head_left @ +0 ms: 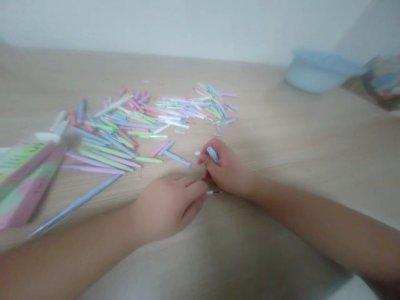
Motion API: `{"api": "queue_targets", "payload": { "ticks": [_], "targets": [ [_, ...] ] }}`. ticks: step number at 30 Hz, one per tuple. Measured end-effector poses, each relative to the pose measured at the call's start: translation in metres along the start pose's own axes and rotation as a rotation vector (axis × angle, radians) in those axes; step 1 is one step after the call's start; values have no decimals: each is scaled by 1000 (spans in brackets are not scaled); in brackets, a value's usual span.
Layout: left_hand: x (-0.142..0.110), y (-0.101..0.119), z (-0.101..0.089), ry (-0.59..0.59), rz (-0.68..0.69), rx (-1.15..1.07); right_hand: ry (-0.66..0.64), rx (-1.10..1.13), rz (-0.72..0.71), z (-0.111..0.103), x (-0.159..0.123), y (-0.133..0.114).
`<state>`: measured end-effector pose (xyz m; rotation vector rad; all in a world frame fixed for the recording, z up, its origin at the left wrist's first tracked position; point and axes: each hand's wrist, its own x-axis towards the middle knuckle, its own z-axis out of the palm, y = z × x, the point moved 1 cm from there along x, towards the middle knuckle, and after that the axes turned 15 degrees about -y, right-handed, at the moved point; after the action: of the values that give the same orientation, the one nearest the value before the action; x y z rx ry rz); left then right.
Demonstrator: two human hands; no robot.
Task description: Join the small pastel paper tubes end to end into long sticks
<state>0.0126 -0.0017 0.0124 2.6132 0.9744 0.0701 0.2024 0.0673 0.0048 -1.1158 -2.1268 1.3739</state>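
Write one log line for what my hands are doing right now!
right hand: holds pale blue paper strip | left hand: fingertips at thin white-tipped stick | nearby: pile of pastel paper strips

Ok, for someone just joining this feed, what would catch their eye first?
The scattered heap of pastel sticks across the middle of the wooden table stands out most, with a pink-and-green box at the left edge of the view. Just below the heap, the right hand grips a light blue stick, while the left hand has its fingertips by a thin white stick. A pale blue bowl sits at the far right.
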Motion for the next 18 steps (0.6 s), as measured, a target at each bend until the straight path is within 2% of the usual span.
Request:
{"api": "queue_targets", "payload": {
  "ticks": [3, 6, 11, 18],
  "targets": [
    [0, -4, 0, 7, -79, -84, -83, 190, 47, -3, -14, 5],
    [-1, -4, -1, 0, -135, -94, -96, 247, 48, -8, -38, 14],
    [-1, -1, 0, -14, -141, -119, -100, 109, -14, -11, -66, 24],
    [-1, 1, -1, -12, -149, -156, -220, -43, -76, -19, -68, 14]
  ]
}}
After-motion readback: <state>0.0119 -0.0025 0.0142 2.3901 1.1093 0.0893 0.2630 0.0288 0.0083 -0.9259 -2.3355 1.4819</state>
